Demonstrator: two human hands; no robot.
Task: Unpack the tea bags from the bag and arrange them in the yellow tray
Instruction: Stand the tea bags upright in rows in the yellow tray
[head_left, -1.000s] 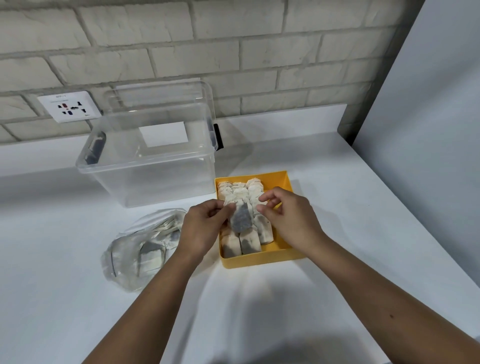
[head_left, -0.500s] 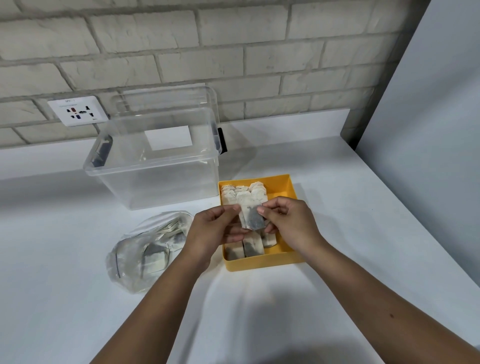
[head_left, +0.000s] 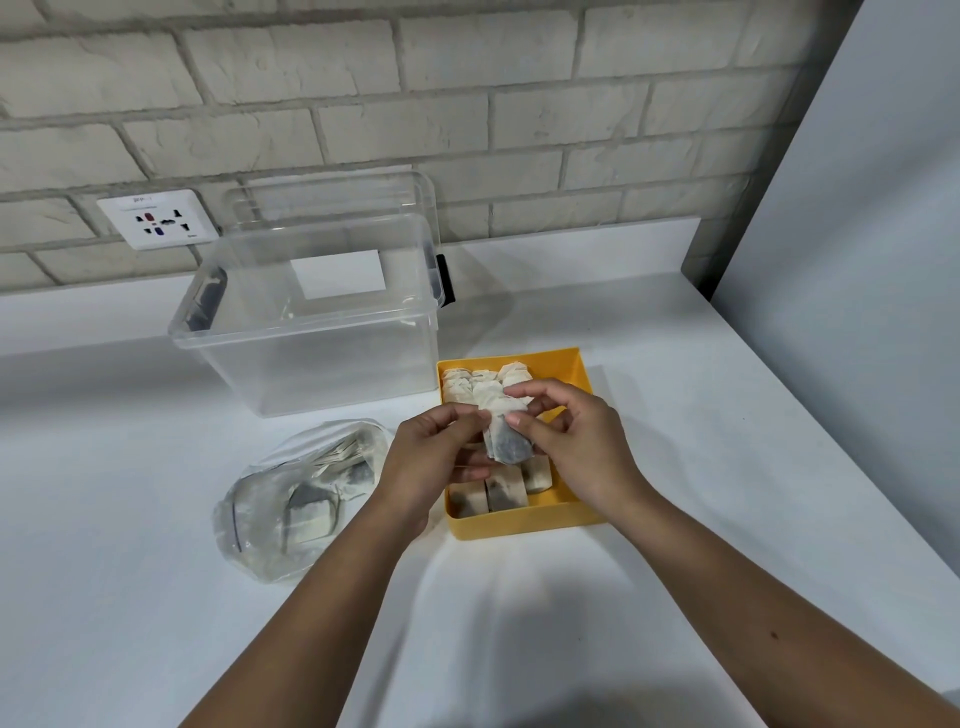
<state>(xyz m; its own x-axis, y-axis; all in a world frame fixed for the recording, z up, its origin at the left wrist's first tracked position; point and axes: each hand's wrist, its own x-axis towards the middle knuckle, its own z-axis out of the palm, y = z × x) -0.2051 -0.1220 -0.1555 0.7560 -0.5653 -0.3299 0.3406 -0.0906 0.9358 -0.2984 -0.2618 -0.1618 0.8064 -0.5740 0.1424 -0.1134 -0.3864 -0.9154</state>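
Pinching a single tea bag (head_left: 506, 436) from both sides: at its nine o'clock edge with the left hand (head_left: 431, 457), thumb and fingertips closed on the paper; at its three o'clock edge with the right hand (head_left: 576, 441), thumb and forefinger nipping the upper part, other fingers loosely bent. Holding it upright in the air, long axis running twelve to six, pale end at twelve, dark tea settled toward six. Hovering over the middle of the yellow tray (head_left: 524, 519), directly above bags lying there.

Inside the tray, rows of tea bags (head_left: 501, 493) packed toward the nine o'clock wall, long axes twelve to six like the one in hand; bare yellow floor showing only along the three o'clock side. Probably calls for a shift toward three o'clock and a lowering, with the same orientation kept. Closer to that gap by way of the right hand, which could likely finish the placing alone. Cannot tell whether a string or tag hangs from the bag.

Further out, at nine o'clock of the tray and just beside the left wrist, a clear plastic bag (head_left: 291, 499) on the white counter (head_left: 675, 415), with more tea bags inside, so unpacking not yet done; nearer the left hand for a later reach. At eleven o'clock, beyond that, a clear storage bin (head_left: 311, 338), with what looks like its lid (head_left: 332, 208) standing behind against the brick wall (head_left: 467, 104). At ten o'clock on that wall, a white socket plate (head_left: 158, 218).
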